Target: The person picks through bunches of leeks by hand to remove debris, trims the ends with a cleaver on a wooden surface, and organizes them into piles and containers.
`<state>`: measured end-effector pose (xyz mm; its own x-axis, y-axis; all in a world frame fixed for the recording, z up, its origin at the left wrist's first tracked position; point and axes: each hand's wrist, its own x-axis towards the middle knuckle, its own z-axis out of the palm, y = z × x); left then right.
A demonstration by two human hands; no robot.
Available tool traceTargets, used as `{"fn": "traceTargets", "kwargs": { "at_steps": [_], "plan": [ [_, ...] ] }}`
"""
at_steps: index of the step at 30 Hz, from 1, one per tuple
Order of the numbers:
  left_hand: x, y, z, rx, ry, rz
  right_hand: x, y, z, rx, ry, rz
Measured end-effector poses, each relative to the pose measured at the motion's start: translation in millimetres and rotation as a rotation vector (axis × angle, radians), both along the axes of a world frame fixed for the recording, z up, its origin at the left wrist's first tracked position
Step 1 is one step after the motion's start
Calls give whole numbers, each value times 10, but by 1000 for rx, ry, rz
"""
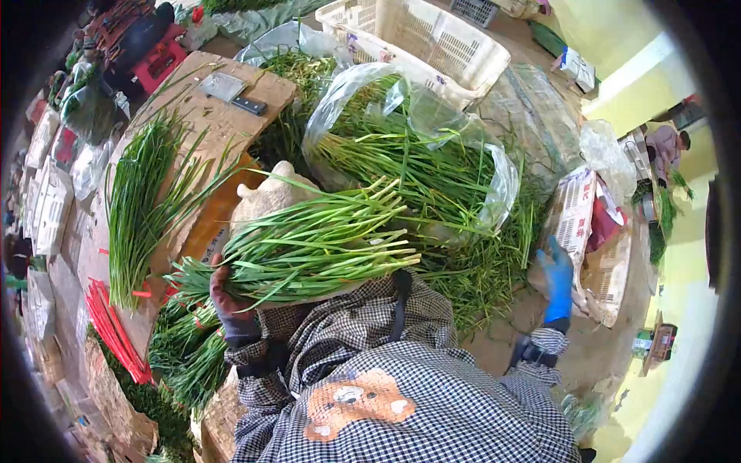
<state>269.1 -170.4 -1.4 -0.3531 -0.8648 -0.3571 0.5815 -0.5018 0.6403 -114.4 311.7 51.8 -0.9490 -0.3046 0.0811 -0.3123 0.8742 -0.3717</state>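
Observation:
A loose bunch of long green chives [324, 247] lies across my lap, its pale cut ends to the right. My left hand [229, 297], in a dark glove, is closed round the leafy end of this bunch; its fingers are partly hidden by the leaves. Out to the right, my right hand [557, 276] wears a blue glove. Its fingers are spread with nothing in them, beside a white plastic crate [570, 220]. Another bunch of chives [139, 208] rests on a board [239, 73] at the left, with a red tie near its lower end.
A cleaver [231, 91] lies on the board's far end. Ahead, a clear plastic bag [340, 100] is full of chives, with loose greens [486, 278] around it. A large white crate [417, 42] stands behind. Red ties [116, 328] hang at the left. Another person [668, 150] is far right.

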Motion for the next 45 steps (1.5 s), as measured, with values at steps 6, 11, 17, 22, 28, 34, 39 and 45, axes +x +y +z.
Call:
{"fn": "traceTargets", "kwargs": {
  "at_steps": [6,11,17,22,28,34,39,45],
  "plan": [
    [13,15,27,9,23,4,563,-1992,127,-468,-421,387],
    [5,72,53,-12,13,24,900,-2715,121,-451,-282,724],
    [74,19,-105,-76,63,20,746,-2477,20,-593,-236,625],
    [24,36,50,-18,64,-4,276,-1708,229,-675,-247,223],
    [-8,43,34,-102,-33,-60,-134,-508,357,-705,-39,-18],
    [69,1,-71,-97,-34,-43,-228,121,380,-393,184,-127],
    [2,-29,-41,-138,-39,-88,-97,-139,142,-195,59,-28],
    [-6,11,36,-87,27,-69,363,-1851,-73,-581,-351,505]
  ]
}}
